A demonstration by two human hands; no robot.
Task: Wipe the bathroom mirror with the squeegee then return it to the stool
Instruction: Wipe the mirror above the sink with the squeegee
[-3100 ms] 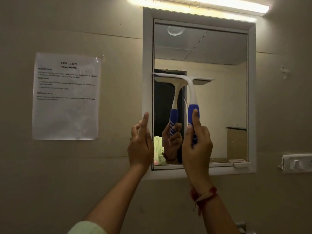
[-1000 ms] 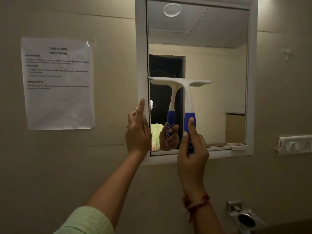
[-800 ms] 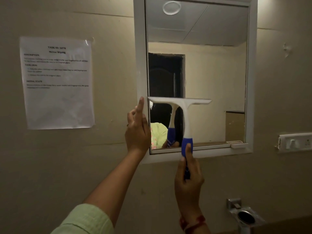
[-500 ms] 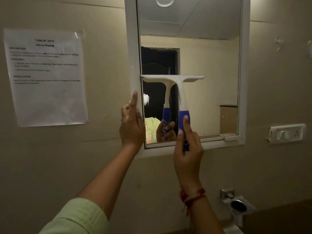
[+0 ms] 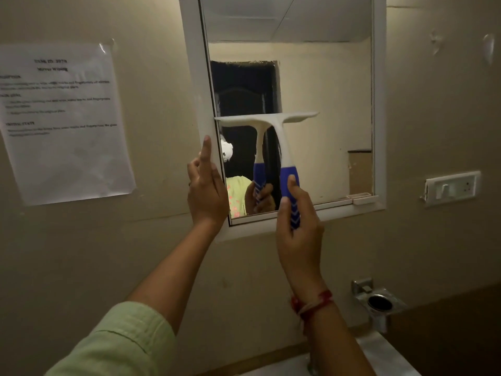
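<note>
A wall mirror [image 5: 325, 109] in a white frame [image 5: 193, 77] fills the upper middle. My right hand [image 5: 298, 226] grips the blue handle of a white squeegee [image 5: 282, 139]. Its blade lies level against the left half of the glass, about halfway up. My left hand [image 5: 207, 188] rests flat on the left edge of the frame, fingers apart, index finger pointing up. The glass reflects the squeegee and the hand. The stool is out of view.
A printed paper sheet [image 5: 62, 120] is taped to the wall at left. A white switch plate [image 5: 451, 187] sits right of the mirror. Below it a metal holder [image 5: 379, 303] juts from the wall. A white basin edge [image 5: 385, 354] shows at the bottom.
The squeegee was pulled down the glass to near the bottom edge, then lifted back to mid-height. My left hand stayed on the frame. The view shifted downward and right.
</note>
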